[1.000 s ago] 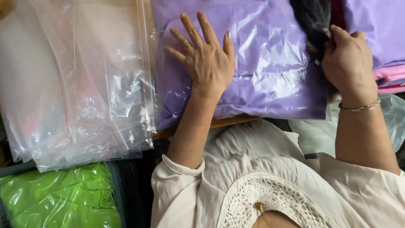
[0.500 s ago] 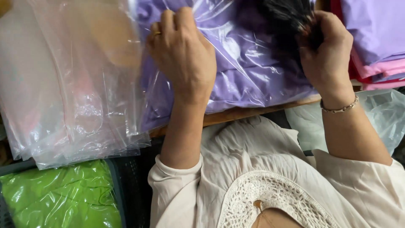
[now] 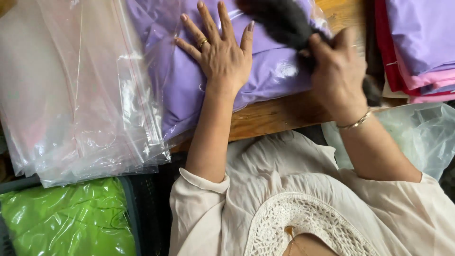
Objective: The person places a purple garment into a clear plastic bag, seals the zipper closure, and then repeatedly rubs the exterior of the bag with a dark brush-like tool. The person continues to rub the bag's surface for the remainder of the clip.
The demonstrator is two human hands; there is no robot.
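The left hand [image 3: 222, 52] lies flat with its fingers spread on a purple garment in a clear bag [image 3: 256, 71] — nothing gripped, just pressing down. The bag rests on a wooden table [image 3: 279, 111], its left edge overlapping a stack of empty clear bags [image 3: 76, 95]. The right hand [image 3: 339, 71] is closed around a dark, blurred brush-like thing [image 3: 289, 21] over the bag's upper right corner. A pile of folded purple, pink and red garments [image 3: 417, 42] sits to the right — a green bagged garment [image 3: 66, 220] lies lower left.
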